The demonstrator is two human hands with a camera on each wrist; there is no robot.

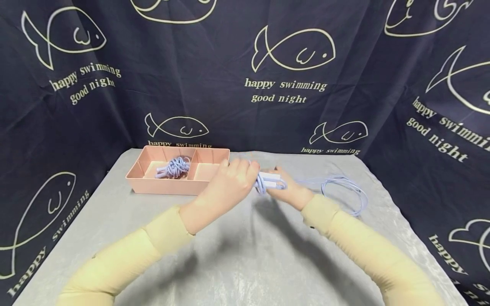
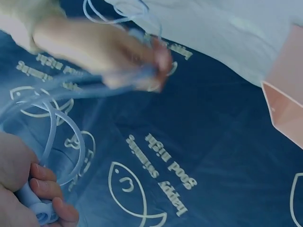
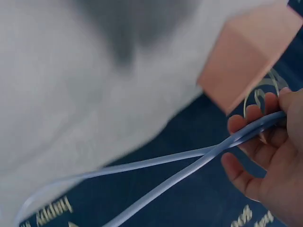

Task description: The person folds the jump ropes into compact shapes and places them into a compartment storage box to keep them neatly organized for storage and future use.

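My left hand [image 1: 235, 180] grips a light blue cord bundle near the middle of the head view. Pale tube-like ends [image 1: 271, 180] stick out of it to the right, with cord wound around them. One tube end [image 2: 40, 213] with a round opening shows between the left fingers in the left wrist view. My right hand [image 1: 289, 191], just right of the bundle, holds doubled strands of the cord [image 3: 189, 165] in its curled fingers. A loose coil [image 1: 344, 191] of the same cord trails onto the table at the right.
A pink divided box [image 1: 164, 187] stands at the back left of the grey-covered table [image 1: 245, 263]. Another wound light blue cord [image 1: 177, 168] lies in its left compartment. Dark curtains [image 1: 229, 76] with fish drawings surround the table.
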